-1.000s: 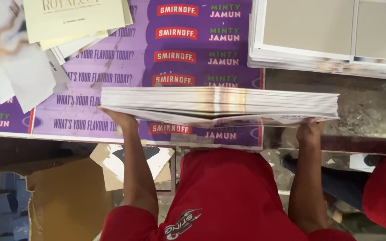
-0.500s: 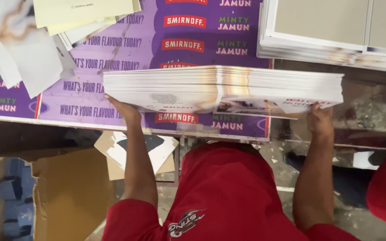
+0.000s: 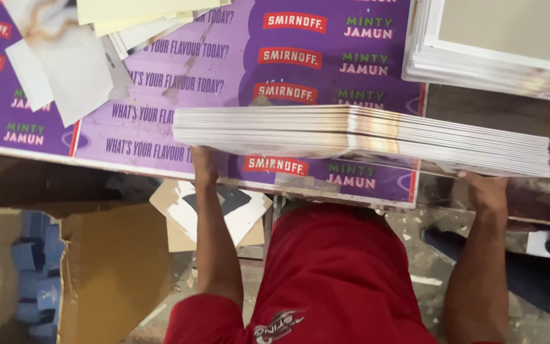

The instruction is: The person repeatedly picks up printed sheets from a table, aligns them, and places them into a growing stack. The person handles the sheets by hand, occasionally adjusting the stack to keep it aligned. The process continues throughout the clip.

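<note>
Both hands carry a thick stack of printed sheets (image 3: 364,137) from below: the left hand (image 3: 204,167), at centre left of the frame, has its grip closed on the stack's near left edge, and the right hand (image 3: 486,190), at centre right, grasps the near right edge. Fingers of both hands go under the stack and are hidden by it, so only the backs of the hands and the wrists show. Seen edge on, the stack runs across the middle of the frame, tilted slightly down to the right; its top face cannot be made out. It hangs over the near edge of the surface (image 3: 523,114), and whether its underside touches anything is hidden

Under it lies a purple printed poster (image 3: 224,70) that covers most of the surface; its upper part is cut off by the top of the frame. Loose pale sheets (image 3: 65,64) lie on the poster in the upper left, some cut off at the top. A second pile of white-bordered boards (image 3: 479,60) sits in the upper right, cut off by the top and right edges

Below the surface, a brown cardboard box (image 3: 109,267) fills the lower left, with blue items (image 3: 36,267) beside it that are too dim to identify. The person's red shirt (image 3: 338,274) fills the bottom centre
</note>
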`<state>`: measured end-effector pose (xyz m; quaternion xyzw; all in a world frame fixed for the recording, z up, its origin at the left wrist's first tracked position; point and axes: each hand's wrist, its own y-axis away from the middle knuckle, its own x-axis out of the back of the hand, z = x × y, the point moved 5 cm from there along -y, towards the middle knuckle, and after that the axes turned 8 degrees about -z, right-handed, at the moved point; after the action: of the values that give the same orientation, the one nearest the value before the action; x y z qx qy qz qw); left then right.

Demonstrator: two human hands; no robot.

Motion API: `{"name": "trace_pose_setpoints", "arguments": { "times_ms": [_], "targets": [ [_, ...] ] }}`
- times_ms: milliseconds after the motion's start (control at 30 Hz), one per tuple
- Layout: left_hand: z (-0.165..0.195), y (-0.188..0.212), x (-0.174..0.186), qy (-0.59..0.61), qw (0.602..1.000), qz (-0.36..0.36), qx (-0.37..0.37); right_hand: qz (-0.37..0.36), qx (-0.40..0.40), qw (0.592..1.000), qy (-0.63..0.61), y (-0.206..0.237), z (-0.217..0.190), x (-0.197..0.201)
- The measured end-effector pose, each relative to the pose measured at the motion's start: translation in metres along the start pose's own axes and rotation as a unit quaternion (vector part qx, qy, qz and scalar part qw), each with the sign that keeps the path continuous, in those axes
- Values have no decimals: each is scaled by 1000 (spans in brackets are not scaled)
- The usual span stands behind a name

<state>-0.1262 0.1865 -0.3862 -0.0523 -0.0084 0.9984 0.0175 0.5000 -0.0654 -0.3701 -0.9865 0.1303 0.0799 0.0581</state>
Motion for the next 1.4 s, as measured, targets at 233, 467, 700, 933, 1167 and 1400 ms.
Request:
{"name": "trace_pose_setpoints", "arguments": {
  "times_ms": [233,467,700,933,1167,1400],
  "targets": [
    [5,-18,7,43,979,-164,112,16,50,995,-83,-16,11,-23],
    [7,-35,6,20,986,-155,52,35,87,994,-60,-31,6,-34],
    [44,22,44,-60,988,-70,126,135,-121,937,300,18,0,-26],
    [124,200,86,-11,982,-42,185,76,-365,916,146,74,-24,-35],
    [131,413,22,37,975,105,192,-158,-317,931,91,-2,-40,-6],
    [134,632,-119,46,940,302,153,-346,-340,863,139,-35,-48,-65]
  ]
}}
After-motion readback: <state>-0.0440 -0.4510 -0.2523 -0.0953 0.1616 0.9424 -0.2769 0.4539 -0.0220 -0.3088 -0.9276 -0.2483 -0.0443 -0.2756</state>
